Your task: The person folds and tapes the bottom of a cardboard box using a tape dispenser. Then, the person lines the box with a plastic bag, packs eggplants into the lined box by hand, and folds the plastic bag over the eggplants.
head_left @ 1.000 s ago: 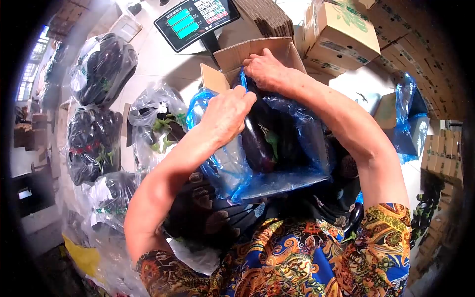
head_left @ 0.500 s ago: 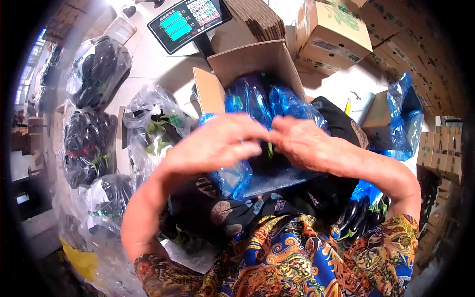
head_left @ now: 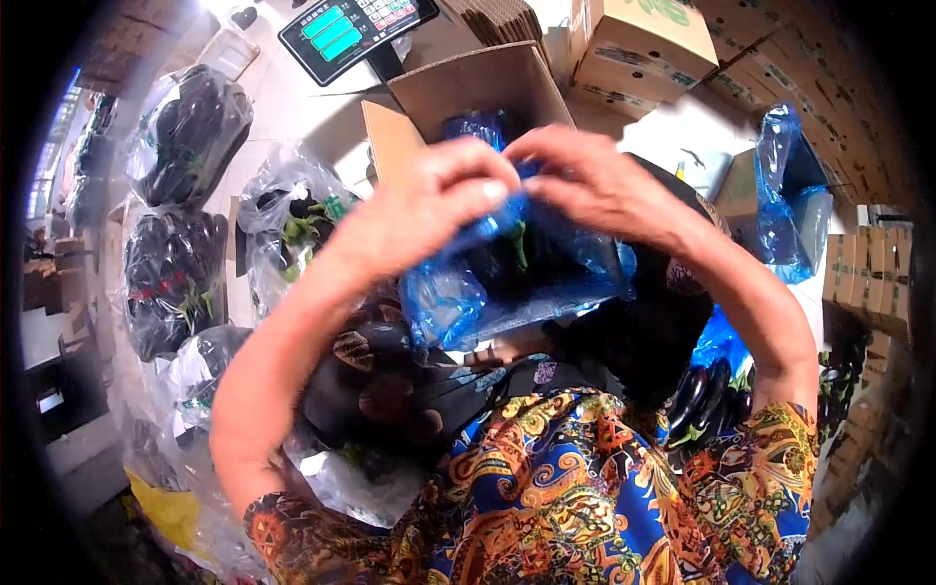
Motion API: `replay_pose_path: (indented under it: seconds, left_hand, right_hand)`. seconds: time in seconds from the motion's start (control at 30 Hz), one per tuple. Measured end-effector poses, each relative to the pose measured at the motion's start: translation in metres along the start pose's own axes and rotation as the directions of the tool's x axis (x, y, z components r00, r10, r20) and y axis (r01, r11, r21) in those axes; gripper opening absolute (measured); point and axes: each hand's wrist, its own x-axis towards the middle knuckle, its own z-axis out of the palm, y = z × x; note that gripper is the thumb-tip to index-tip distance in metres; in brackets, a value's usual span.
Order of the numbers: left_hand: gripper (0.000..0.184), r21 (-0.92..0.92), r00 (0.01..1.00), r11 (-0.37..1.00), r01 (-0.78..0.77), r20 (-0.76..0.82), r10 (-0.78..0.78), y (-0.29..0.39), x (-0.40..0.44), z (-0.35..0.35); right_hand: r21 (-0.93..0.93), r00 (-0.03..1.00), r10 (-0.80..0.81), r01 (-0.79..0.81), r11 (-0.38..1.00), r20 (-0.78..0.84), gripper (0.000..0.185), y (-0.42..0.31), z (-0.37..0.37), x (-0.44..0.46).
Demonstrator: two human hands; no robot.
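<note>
In front of me stands an open cardboard box [head_left: 468,83], lined with a blue plastic bag [head_left: 444,307]. Dark eggplants [head_left: 502,268] lie inside it, one showing a green stem. My left hand [head_left: 434,200] is closed over the box, thumb and fingers pinching gathered blue plastic. Close beside it, my right hand [head_left: 590,185] also has bent fingers closed on the bag, its fingertips nearly meeting those of the left. The plastic between the hands is slightly blurred, and the hands hide part of the eggplants.
Clear bags of eggplants [head_left: 175,278] line the left side. A digital scale display [head_left: 336,34] stands behind the box, near flattened cardboard [head_left: 492,24]. Closed cartons [head_left: 648,49] are at the back right. Another blue-lined box [head_left: 746,195] and loose eggplants [head_left: 717,400] are to the right.
Both hands have moved up and away from my body, drawing blue plastic up between them. More of the eggplant and its green stem now shows below. The view has shifted slightly.
</note>
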Motion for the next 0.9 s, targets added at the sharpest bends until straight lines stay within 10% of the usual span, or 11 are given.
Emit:
replay_pose_path:
  seconds: [0.2, 0.37, 0.47, 0.63, 0.77, 0.9]
  left_hand:
    - [0.06, 0.468, 0.91, 0.821, -0.326, 0.392, 0.138, -0.046, -0.044, -0.003]
    - [0.026, 0.729, 0.909, 0.57, -0.379, 0.41, 0.08, -0.04, -0.067, 0.037]
    - [0.013, 0.777, 0.892, 0.461, -0.43, 0.443, 0.085, -0.045, -0.06, 0.044]
    - [0.016, 0.667, 0.895, 0.707, -0.233, 0.432, -0.112, -0.044, -0.049, 0.03]
    - [0.016, 0.335, 0.921, 0.876, -0.347, 0.297, 0.252, -0.036, -0.036, 0.002]
    - [0.019, 0.277, 0.984, 0.945, -0.175, 0.043, 0.17, -0.034, -0.004, -0.005]
  right_hand:
    - [0.149, 0.847, 0.53, -0.528, 0.836, 0.025, 0.065, -0.023, -0.029, -0.099]
    - [0.083, 0.846, 0.534, -0.533, 0.842, 0.017, 0.084, -0.015, 0.021, -0.142]
    - [0.132, 0.706, 0.69, -0.708, 0.694, 0.161, 0.045, -0.003, 0.04, -0.141]
    - [-0.12, 0.822, 0.568, -0.561, 0.819, 0.039, 0.02, 0.0, 0.046, -0.157]
    - [0.478, 0.714, 0.642, -0.684, 0.551, 0.28, 0.016, -0.051, -0.011, -0.136]
    - [0.627, 0.758, 0.603, -0.599, 0.497, 0.246, 0.027, -0.048, -0.017, -0.09]
